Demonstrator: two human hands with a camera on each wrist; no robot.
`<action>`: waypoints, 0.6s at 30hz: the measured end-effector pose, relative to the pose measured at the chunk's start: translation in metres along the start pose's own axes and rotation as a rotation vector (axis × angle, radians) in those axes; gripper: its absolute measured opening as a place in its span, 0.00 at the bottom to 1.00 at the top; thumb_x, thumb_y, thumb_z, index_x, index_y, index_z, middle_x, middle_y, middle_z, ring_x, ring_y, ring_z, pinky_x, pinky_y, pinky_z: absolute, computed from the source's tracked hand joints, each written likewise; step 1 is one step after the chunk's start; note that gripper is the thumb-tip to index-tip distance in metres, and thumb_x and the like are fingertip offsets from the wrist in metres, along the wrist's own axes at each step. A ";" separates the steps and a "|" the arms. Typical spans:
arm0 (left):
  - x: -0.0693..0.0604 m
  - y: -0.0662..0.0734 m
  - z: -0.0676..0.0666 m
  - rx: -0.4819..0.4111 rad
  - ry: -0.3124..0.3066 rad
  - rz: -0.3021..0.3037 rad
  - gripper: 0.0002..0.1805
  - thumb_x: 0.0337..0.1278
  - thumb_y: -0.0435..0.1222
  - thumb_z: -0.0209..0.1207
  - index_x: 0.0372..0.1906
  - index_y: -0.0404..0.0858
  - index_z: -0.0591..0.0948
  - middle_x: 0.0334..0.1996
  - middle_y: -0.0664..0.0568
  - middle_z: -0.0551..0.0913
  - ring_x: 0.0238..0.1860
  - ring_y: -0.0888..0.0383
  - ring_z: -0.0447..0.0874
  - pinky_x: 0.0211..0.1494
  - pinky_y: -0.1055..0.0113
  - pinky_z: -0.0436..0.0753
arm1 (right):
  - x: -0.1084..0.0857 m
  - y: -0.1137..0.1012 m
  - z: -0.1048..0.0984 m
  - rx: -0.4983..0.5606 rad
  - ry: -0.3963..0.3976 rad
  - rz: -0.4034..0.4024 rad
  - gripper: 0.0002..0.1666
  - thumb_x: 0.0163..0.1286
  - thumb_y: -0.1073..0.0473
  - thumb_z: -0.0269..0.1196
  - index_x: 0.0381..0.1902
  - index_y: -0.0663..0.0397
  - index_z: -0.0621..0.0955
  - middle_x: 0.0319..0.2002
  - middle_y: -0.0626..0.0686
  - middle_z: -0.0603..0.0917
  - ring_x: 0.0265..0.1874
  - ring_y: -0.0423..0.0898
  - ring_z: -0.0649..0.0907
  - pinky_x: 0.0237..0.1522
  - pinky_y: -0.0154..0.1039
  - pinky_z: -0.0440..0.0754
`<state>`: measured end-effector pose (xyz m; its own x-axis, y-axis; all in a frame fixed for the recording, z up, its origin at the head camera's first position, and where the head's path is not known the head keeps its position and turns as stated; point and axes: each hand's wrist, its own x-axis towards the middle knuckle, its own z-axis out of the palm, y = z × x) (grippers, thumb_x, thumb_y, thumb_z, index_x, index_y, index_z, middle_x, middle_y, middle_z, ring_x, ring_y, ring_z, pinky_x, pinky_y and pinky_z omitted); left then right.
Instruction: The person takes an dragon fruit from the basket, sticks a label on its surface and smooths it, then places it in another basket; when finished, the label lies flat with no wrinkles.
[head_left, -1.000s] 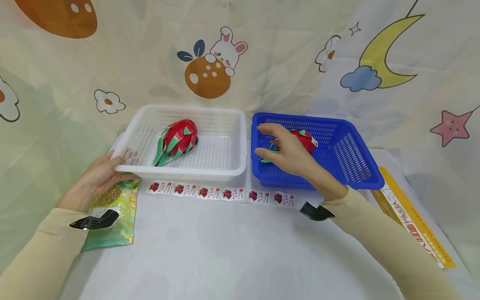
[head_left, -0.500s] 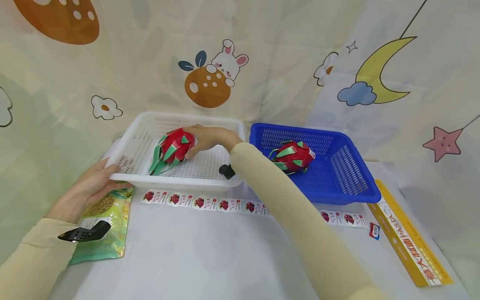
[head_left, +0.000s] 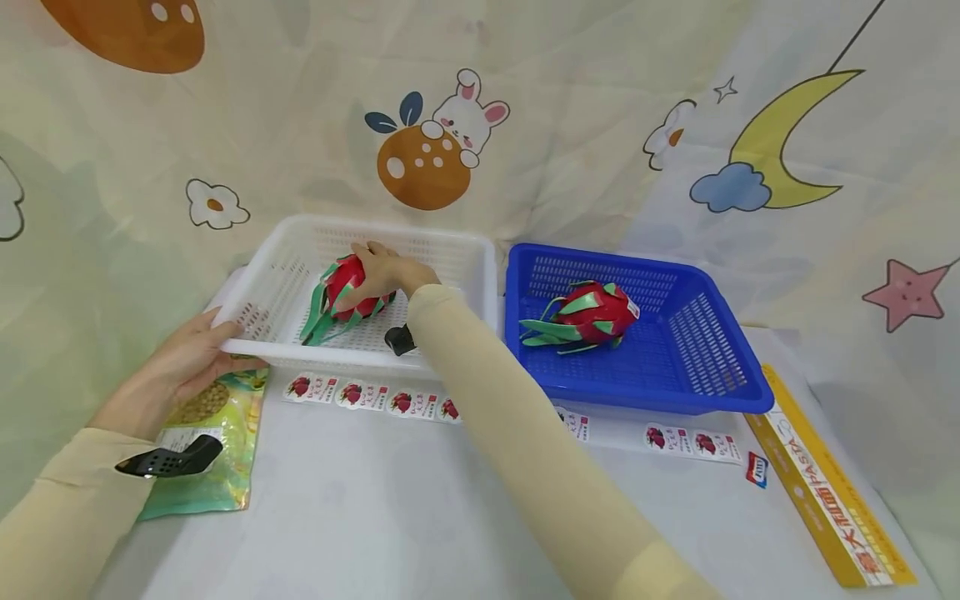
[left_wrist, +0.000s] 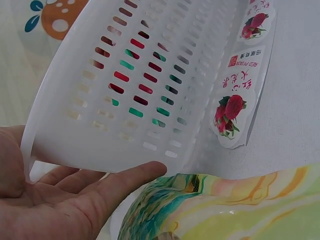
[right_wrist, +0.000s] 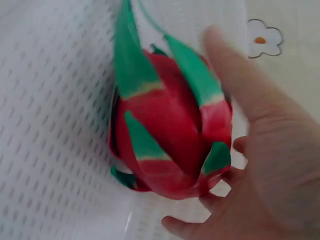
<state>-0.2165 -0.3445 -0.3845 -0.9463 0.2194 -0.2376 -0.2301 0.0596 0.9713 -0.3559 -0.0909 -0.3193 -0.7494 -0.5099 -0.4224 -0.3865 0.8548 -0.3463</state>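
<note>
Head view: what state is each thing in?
White basket: upright, corner gripped by left hand
White-basket dragon fruit: lying sideways, right hand around it, grip unclear
Blue basket: upright, unheld
Blue-basket dragon fruit: lying sideways, unheld
Bag: lying flat, partly covered
Sticker strip: laid out, partly hidden
Pasta box: lying flat
Small red item: lying flat

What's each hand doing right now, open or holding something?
Left hand: closed, holding the white basket by its corner.
Right hand: open, spread around the dragon fruit in that basket.
</note>
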 end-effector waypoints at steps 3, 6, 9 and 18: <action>0.000 0.000 0.000 -0.003 0.001 -0.002 0.34 0.77 0.36 0.36 0.78 0.51 0.37 0.74 0.39 0.42 0.55 0.58 0.72 0.60 0.39 0.68 | 0.002 0.001 0.003 -0.011 0.007 0.037 0.65 0.53 0.28 0.65 0.77 0.27 0.39 0.78 0.42 0.37 0.76 0.44 0.48 0.70 0.50 0.65; -0.001 0.000 -0.001 -0.006 0.003 -0.003 0.34 0.77 0.36 0.36 0.78 0.50 0.36 0.74 0.39 0.42 0.52 0.63 0.74 0.58 0.42 0.72 | 0.004 0.002 0.005 -0.001 0.019 0.048 0.63 0.53 0.29 0.66 0.77 0.25 0.41 0.78 0.42 0.38 0.75 0.46 0.51 0.68 0.51 0.67; -0.002 0.000 -0.001 -0.026 0.004 0.001 0.34 0.77 0.36 0.36 0.78 0.49 0.36 0.73 0.40 0.44 0.50 0.66 0.77 0.57 0.42 0.73 | 0.007 0.005 0.007 0.013 0.045 0.042 0.63 0.53 0.30 0.67 0.76 0.23 0.42 0.78 0.42 0.40 0.74 0.47 0.53 0.65 0.51 0.70; 0.001 0.001 0.000 -0.030 0.001 0.002 0.33 0.77 0.36 0.35 0.78 0.51 0.37 0.74 0.39 0.43 0.50 0.66 0.78 0.58 0.41 0.72 | 0.012 0.012 0.014 0.063 0.127 -0.038 0.61 0.51 0.35 0.72 0.75 0.27 0.49 0.76 0.43 0.46 0.69 0.48 0.60 0.60 0.48 0.74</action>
<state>-0.2175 -0.3447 -0.3842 -0.9471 0.2182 -0.2354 -0.2346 0.0300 0.9716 -0.3621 -0.0884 -0.3402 -0.7982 -0.5223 -0.3003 -0.3844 0.8253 -0.4136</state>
